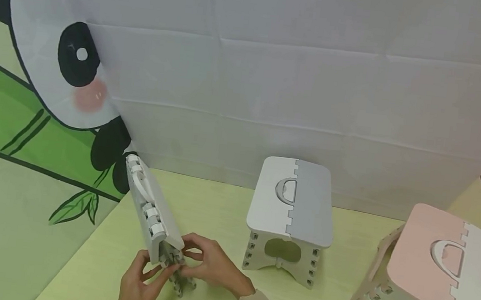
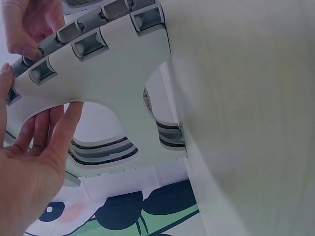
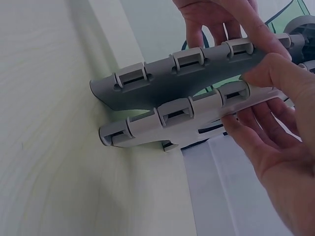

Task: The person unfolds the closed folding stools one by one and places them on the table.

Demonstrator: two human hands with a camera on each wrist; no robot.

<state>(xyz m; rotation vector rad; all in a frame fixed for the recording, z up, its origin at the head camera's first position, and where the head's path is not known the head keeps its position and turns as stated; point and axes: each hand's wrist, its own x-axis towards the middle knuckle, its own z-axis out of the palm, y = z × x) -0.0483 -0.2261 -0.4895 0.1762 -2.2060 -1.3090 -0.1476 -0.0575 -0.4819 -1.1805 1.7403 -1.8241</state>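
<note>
A grey-and-white folding stool (image 1: 153, 209) stands at the left, partly folded, its two top halves raised close together. My left hand (image 1: 141, 282) grips one leg panel (image 2: 123, 73), fingers curled through its cutout and thumb at the hinged edge. With my right hand (image 1: 214, 266) I hold the leg panel (image 3: 167, 115) on the other side, thumb on the hinge row and fingers underneath. In the right wrist view the two hinged leg edges stand slightly apart, and the thumbs come near each other between them.
An unfolded white-and-grey stool (image 1: 292, 200) stands right of my hands. Farther right is an unfolded pink-and-white stool (image 1: 424, 255), cut off by the frame. The pale wood-grain table (image 1: 212, 201) meets a light wall cloth (image 1: 248, 81) and a panda print (image 1: 47, 49).
</note>
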